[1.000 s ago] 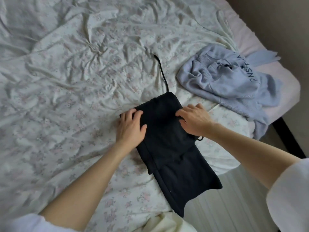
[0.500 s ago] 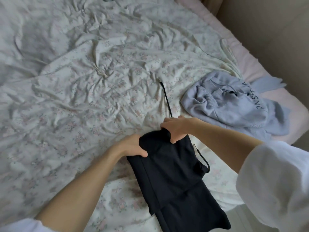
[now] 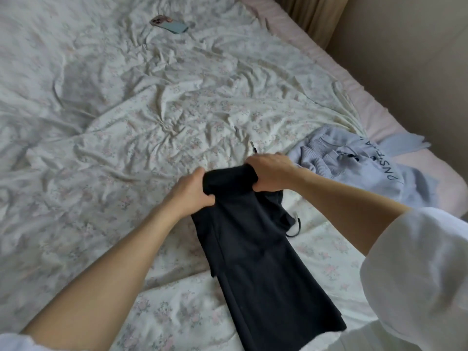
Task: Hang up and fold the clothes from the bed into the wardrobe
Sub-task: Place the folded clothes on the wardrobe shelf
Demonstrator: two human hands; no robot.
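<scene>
Loads of open sheet is being left free on the bed, basically everything up and to the left of the hands, just wrinkled floral fabric. The right side is tighter: the pink mattress edge is running diagonally down the right, with the beige wall right behind it and a bit of curtain showing in the top corner. The near edge of the bed is being overhung a little by the dark garment at the bottom of the view.

The black garment is being held up by its far end near the middle-right of the bed. That top edge is being gripped at both corners: the left hand is curled around the left corner, thumb on the near side, and the right hand is bunched round the right corner. Between the hands the fabric is looking rolled or folded over. The rest is lying in a long strip running toward the near bed edge, folded lengthwise, with a thin black drawstring looping out on its right side and another bit of cord poking out just past the right hand.

A light blue sweater with dark lettering is lying crumpled just beside the right hand, near the mattress edge. A phone is sitting well apart at the far side of the sheet.
</scene>
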